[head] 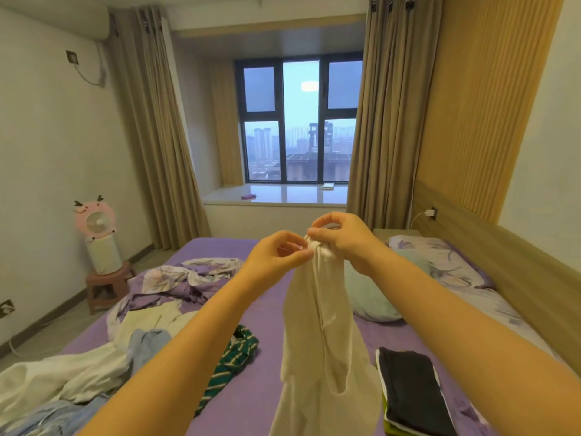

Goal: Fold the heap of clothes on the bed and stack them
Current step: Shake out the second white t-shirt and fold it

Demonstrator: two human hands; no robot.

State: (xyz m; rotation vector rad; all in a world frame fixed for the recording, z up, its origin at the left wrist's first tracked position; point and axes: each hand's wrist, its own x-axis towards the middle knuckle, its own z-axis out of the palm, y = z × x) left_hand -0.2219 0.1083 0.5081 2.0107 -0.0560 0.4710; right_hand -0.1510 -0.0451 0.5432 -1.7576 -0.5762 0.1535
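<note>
Nearest, at the lower right of the purple bed (270, 388), sits a stack of folded clothes (412, 391) with a dark garment on top and a yellow-green edge showing beneath; it looks like the place where finished pieces are gathered, kept apart from the unsorted ones. To the left lies the heap of clothes (78, 366) not yet folded: white and pale blue pieces, a cream one, and just beside them a green striped garment (232, 357).

Between heap and stack, a cream sleeveless top (320, 335) hangs in the air over the bed, its lower part dropping out of the frame. It is held up high, probably so its weight pulls it straight and the straps can be matched before folding. The right hand (341, 239) grips its bunched upper end, fingers curled round the fabric. The left hand (279, 253) pinches the same bunch from the left, fingertips touching the cloth just beside the right hand. So the top hangs directly below both hands, which meet at its upper end.

Farther off, a crumpled floral quilt (188, 278) lies on the left and a pale green pillow (374, 291) on the right.
</note>
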